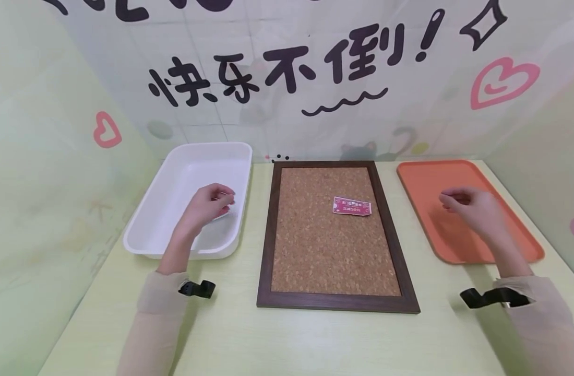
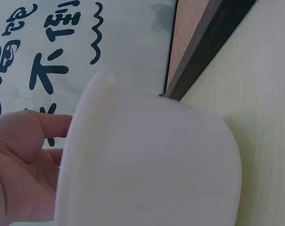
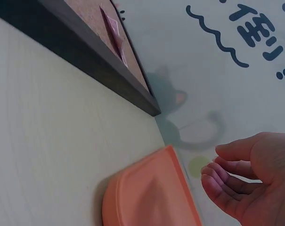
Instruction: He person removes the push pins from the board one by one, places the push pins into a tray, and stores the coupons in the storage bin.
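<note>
My left hand (image 1: 208,206) is over the white plastic bin (image 1: 151,230), thumb and fingers bent toward one another. Just below its fingers shows a small pale piece, perhaps paper (image 1: 221,214); whether the hand holds it cannot be told. The bin's wall (image 2: 156,160) hides the fingertips in the left wrist view. Above the orange tray (image 1: 432,180), my right hand (image 1: 472,209) hangs with loosely curled fingers, and I see nothing held. A pink coupon (image 1: 351,207) with a tiny clear spot near its top, perhaps a pin, lies on the cork board (image 1: 324,250).
The cork board's dark wooden frame (image 1: 338,302) stands between bin and tray on the pale table (image 1: 306,344). A printed wall sheet (image 1: 277,120) with black lettering rises behind them. Side panels (image 1: 47,209) close off the left and right. Black straps (image 1: 198,289) circle both sleeves.
</note>
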Demonstrator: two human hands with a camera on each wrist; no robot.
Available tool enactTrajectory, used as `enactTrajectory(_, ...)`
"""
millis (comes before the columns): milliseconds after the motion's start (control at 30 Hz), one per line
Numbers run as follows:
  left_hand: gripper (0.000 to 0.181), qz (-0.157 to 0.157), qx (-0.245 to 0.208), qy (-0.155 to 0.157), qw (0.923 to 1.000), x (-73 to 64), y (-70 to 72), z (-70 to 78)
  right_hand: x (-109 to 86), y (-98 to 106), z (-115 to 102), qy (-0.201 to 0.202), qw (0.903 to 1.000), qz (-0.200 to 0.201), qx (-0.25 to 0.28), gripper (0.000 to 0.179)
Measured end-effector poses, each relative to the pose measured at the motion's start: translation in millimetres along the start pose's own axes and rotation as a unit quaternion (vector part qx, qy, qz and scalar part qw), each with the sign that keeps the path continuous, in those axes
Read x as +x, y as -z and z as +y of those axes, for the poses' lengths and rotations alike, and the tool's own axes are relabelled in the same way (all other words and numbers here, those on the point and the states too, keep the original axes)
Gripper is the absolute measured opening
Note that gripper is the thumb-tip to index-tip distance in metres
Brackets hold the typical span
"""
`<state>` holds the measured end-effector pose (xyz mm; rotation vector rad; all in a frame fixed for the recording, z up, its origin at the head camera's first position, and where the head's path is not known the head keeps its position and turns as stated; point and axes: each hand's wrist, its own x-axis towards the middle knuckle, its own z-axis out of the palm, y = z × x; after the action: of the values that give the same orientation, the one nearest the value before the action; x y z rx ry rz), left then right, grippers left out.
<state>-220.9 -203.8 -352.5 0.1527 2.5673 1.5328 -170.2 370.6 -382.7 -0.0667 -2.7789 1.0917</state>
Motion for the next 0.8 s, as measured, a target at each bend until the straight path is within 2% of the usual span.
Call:
enactTrajectory(100, 0.026, -0.011, 0.003, -0.025, 0.9996, 4.7, -12.2, 5.9, 1.3, -8.5, -11.1, 0.024, 0.9995, -0.013, 0.014, 0.041)
enactTrajectory(233, 0.025, -0.023, 0.011, -0.045, 0.9986, 10.3, -25.8, 13.1, 4.6, -20.5, -25.1, 0.037, 0.9989, -0.021, 0.021, 0.04)
enactTrajectory(500, 0.023, -0.052, 0.006, -0.044, 0.9976, 17.8, -53.4, 29.9, 15.9, -44.3, -46.1, 0.075, 0.9964, -0.033, 0.019, 0.029)
enactTrajectory(800, 0.024, -0.074, 0.012, -0.055, 0.9957, 30.6, -93.5, 45.6, 22.9, -71.6, -76.0, 0.081, 0.9945, -0.064, 0.015, 0.024)
